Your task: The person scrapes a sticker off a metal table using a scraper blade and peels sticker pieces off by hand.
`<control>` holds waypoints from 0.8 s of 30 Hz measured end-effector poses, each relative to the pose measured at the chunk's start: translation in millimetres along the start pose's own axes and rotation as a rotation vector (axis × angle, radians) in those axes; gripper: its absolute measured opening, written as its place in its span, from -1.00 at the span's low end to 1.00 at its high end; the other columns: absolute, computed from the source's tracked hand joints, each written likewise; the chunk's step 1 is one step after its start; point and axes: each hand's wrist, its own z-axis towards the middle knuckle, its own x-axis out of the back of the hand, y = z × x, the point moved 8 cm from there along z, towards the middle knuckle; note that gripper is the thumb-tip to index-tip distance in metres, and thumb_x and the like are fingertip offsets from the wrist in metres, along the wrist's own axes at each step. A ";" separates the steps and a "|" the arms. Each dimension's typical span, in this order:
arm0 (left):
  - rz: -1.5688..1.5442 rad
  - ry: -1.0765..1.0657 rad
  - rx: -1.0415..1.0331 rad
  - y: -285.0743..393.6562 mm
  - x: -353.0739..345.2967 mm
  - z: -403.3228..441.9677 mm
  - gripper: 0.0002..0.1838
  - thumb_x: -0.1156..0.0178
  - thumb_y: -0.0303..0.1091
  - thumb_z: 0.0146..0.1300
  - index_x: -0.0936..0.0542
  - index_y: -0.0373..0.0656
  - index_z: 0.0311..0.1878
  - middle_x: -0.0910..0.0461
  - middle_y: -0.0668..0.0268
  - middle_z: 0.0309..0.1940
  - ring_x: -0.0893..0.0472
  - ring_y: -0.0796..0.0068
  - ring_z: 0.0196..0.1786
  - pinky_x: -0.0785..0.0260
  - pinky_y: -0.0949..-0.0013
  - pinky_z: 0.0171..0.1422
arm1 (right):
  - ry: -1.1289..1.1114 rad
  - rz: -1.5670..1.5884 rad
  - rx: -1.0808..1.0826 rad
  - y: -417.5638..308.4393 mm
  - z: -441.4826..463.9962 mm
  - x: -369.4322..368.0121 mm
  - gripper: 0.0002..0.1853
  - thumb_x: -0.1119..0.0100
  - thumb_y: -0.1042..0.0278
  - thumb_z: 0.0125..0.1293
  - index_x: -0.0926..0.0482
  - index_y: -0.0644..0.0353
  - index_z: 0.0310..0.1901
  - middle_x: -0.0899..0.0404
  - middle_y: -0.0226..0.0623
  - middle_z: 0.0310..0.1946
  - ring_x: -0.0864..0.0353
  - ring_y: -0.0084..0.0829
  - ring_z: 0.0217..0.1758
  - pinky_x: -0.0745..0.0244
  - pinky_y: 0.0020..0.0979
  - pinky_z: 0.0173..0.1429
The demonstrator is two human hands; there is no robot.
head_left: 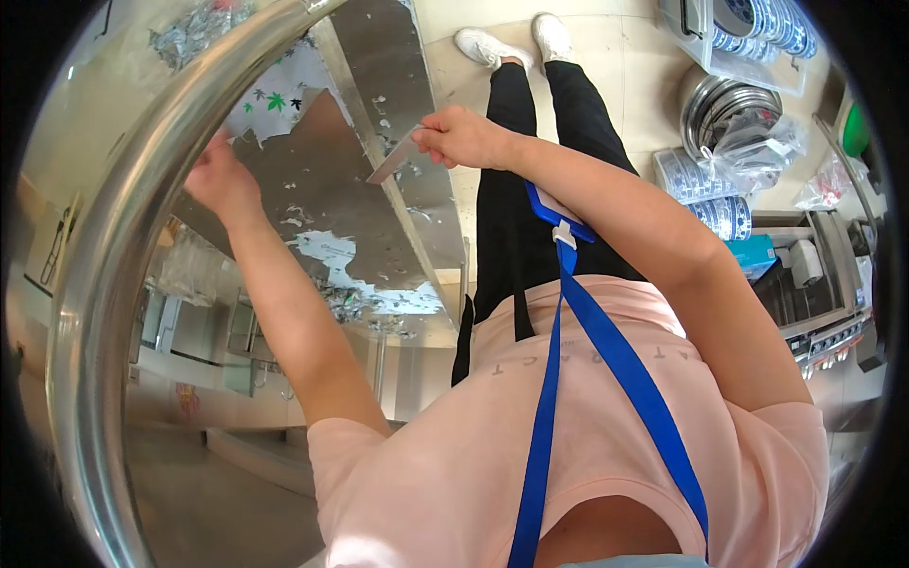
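Observation:
My right hand (459, 137) is closed on a flat, thin scraper-like blade (393, 163), which reaches the edge of a steel surface (298, 185). Torn white and silvery film (327, 254) clings to that surface in patches, with small scraps around it. A white piece with green and black leaf prints (276, 99) lies at its upper left. My left hand (224, 180) is beside that printed piece, near the curved metal rail (80, 312). The left fingers are partly hidden and blurred, so their grip is unclear.
Crumpled film scraps (199, 36) lie beyond the rail. On the right are blue-and-white patterned dishes (686, 177), stacked steel bowls (705, 109), a clear plastic bag (762, 142) and a teal box (755, 256). A blue lanyard (630, 364) hangs over my front.

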 end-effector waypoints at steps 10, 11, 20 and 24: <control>0.709 -0.388 -0.235 -7.8 -75.2 -39.2 -0.70 -0.14 -0.53 -0.07 -0.38 -0.24 -0.21 -0.45 0.21 -0.35 -0.47 0.34 -0.31 -0.33 0.41 -0.22 | 0.008 0.030 -0.013 2.4 2.6 6.3 -0.69 0.11 0.21 0.17 -0.49 0.32 -0.45 -0.49 -0.28 -0.63 -0.47 -0.50 -0.60 -0.40 -0.46 -0.45; 0.709 -0.377 -0.241 -8.8 -73.5 -38.8 -0.72 -0.14 -0.53 -0.06 -0.38 -0.24 -0.22 -0.45 0.21 -0.35 -0.47 0.34 -0.31 -0.33 0.41 -0.22 | 0.007 0.056 -0.033 5.0 2.8 5.5 -0.69 0.11 0.20 0.17 -0.49 0.32 -0.44 -0.49 -0.28 -0.63 -0.47 -0.50 -0.60 -0.40 -0.47 -0.45; 0.308 -0.101 -0.060 -27.6 -47.0 -38.0 -0.63 -0.12 -0.60 -0.01 -0.19 -0.31 -0.16 -0.39 0.18 -0.30 -0.43 0.49 -0.26 -0.32 0.51 -0.18 | 0.022 0.065 -0.051 5.7 3.1 6.0 -0.69 0.11 0.20 0.17 -0.48 0.32 -0.45 -0.50 -0.27 -0.62 -0.47 -0.49 -0.59 -0.40 -0.48 -0.46; 0.316 0.024 -0.053 -28.2 -39.8 -40.8 -0.60 -0.13 -0.62 -0.03 -0.17 -0.30 -0.15 -0.39 0.17 -0.31 -0.40 0.51 -0.24 -0.30 0.53 -0.15 | 0.030 0.059 -0.007 -0.7 1.5 11.6 -0.68 0.09 0.18 0.20 -0.44 0.32 -0.47 -0.40 -0.38 -0.66 -0.35 -0.60 -0.63 -0.32 -0.54 -0.48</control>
